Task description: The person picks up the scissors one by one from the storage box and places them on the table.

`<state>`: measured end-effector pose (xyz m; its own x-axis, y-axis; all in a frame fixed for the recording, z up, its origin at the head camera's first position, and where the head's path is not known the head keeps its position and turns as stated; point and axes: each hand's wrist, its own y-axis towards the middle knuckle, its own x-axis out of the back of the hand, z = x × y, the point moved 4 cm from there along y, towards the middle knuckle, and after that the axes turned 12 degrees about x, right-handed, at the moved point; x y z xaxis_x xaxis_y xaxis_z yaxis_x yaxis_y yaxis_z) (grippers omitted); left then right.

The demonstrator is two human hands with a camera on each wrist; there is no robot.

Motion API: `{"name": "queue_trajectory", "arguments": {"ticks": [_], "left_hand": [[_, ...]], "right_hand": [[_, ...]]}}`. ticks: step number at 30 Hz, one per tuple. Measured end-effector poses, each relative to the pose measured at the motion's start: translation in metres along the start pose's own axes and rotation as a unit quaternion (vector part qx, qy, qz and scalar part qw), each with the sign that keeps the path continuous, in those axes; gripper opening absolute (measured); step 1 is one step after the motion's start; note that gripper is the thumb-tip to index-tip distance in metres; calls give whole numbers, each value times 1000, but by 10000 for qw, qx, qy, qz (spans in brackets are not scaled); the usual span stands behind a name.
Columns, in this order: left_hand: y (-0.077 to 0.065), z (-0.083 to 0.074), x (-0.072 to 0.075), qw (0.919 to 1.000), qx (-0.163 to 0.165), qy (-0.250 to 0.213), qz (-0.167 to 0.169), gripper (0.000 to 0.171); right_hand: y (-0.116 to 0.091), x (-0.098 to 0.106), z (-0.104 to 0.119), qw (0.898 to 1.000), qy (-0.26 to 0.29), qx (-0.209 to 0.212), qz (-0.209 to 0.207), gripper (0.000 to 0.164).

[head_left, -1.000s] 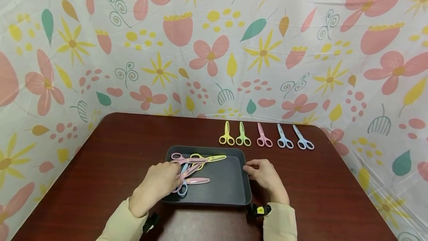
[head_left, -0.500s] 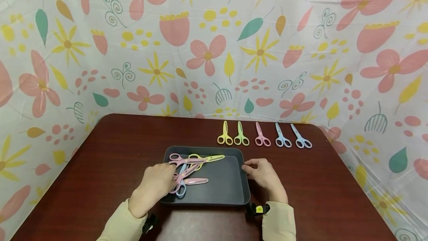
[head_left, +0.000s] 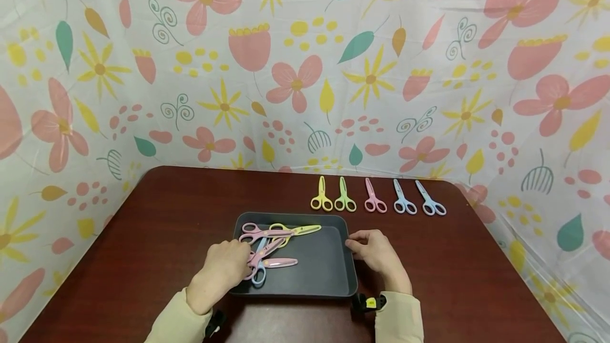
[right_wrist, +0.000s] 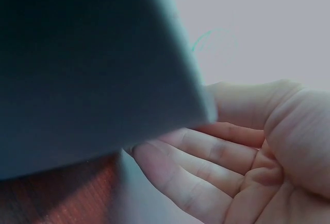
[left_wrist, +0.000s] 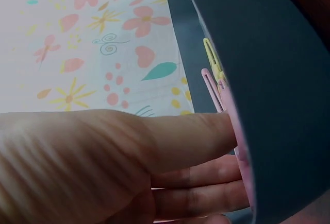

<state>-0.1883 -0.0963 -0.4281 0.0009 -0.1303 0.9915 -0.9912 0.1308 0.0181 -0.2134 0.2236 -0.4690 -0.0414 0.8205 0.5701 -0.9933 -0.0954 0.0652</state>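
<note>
A dark grey rectangular tray point(head_left: 312, 296) sits on the table before me. Piled in its left half are a pair of yellow scissors point(head_left: 307, 230), pink scissors point(head_left: 271, 233) beside it, a blue pair point(head_left: 259, 276) and more pink scissors point(head_left: 271, 247) lying across it. My left hand point(head_left: 221, 266) reaches over the left rim and pinches the near pink scissors by the handles; the fingertips are partly hidden. In the left wrist view the thumb point(left_wrist: 196, 136) presses against pink plastic behind the tray wall. My right hand point(head_left: 378, 255) holds the right rim, thumb above and fingers underneath.
Along the back edge of the brown table point(head_left: 190, 189) stands a row of scissors: yellow point(head_left: 322, 195), green point(head_left: 343, 196), pink point(head_left: 374, 197) and two blue ones, one of them at the right end point(head_left: 429, 200). A flower-print curtain point(head_left: 295, 115) hangs behind the table.
The head view shifts slightly. My left hand draws back a very little to the left at the pink scissors; my right hand and the tray keep their places.
</note>
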Motion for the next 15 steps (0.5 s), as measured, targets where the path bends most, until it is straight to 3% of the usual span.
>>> {"name": "queue_trajectory", "arguments": {"ticks": [15], "left_hand": [[1, 3, -1, 10000, -55, -37, -4, 36]], "right_hand": [[0, 0, -1, 10000, 22, 4, -27, 21]]}}
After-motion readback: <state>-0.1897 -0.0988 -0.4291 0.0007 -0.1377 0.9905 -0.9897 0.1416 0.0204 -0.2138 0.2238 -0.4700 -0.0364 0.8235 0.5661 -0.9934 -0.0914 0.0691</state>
